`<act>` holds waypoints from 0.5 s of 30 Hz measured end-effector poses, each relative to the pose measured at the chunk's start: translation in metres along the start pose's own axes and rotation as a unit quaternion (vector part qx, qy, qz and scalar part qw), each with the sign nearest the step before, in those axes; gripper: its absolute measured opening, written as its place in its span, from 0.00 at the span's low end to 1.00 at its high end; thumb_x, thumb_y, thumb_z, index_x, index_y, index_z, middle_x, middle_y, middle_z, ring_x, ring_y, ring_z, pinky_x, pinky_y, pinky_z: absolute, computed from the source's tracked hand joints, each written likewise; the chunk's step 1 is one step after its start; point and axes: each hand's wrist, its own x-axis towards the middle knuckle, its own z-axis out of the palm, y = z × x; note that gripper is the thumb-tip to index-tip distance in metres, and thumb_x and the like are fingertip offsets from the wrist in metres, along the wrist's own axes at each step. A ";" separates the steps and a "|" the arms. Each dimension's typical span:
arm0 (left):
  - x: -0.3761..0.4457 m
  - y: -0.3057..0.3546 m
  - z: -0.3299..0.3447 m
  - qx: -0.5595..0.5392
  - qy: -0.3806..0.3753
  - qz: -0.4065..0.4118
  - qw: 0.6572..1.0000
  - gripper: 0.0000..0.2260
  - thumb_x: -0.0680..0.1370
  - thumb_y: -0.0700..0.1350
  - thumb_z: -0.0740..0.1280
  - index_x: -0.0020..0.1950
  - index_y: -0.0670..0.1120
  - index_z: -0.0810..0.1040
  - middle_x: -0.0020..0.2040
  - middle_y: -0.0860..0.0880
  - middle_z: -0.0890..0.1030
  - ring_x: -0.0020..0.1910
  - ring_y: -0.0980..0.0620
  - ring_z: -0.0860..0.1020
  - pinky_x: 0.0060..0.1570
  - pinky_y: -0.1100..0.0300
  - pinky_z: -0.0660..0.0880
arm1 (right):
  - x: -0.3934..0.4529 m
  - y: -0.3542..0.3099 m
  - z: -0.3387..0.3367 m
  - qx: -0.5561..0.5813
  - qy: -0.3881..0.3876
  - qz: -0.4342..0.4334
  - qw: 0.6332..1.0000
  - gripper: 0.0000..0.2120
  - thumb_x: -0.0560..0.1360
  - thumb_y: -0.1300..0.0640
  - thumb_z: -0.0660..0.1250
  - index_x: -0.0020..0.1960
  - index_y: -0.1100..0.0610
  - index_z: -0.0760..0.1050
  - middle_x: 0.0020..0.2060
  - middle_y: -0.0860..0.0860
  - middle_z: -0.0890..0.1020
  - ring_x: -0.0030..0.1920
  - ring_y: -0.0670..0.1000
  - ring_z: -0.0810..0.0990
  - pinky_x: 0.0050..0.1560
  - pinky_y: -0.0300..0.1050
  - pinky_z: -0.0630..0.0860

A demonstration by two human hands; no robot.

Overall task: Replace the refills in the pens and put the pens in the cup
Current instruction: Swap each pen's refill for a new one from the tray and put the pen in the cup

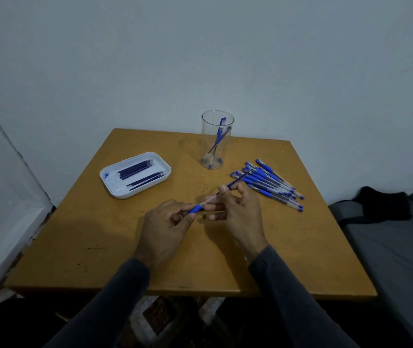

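Above the middle of the worn ochre wooden table (300,247), the left hand (165,227) pinches the blue rubber grip end of a clear-barrelled pen (196,208), while the right hand (238,212) pinches a thin dark-blue refill (240,179) that sticks out of the barrel's far end. The step looks like sliding the refill along the barrel, so it should go best with both kept in one straight line, without bending the refill. The clear plastic cup (217,156), already holding pens, stands well beyond the hands.
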 end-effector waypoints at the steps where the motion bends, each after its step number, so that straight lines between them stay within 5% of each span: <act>1: 0.000 0.000 0.000 -0.004 -0.002 0.000 1.000 0.12 0.76 0.42 0.74 0.58 0.54 0.83 0.44 0.57 0.81 0.45 0.54 0.79 0.42 0.68 0.75 | 0.000 0.000 0.000 0.000 0.001 0.002 1.000 0.11 0.85 0.58 0.61 0.57 0.67 0.71 0.42 0.58 0.87 0.42 0.57 0.87 0.34 0.44 0.83; 15: -0.002 0.000 -0.001 -0.020 -0.002 0.003 1.000 0.12 0.76 0.41 0.73 0.58 0.53 0.83 0.44 0.58 0.80 0.44 0.55 0.78 0.41 0.69 0.75 | -0.003 -0.004 0.002 0.005 0.006 0.032 0.999 0.10 0.85 0.57 0.61 0.57 0.65 0.71 0.43 0.59 0.87 0.42 0.58 0.87 0.33 0.44 0.82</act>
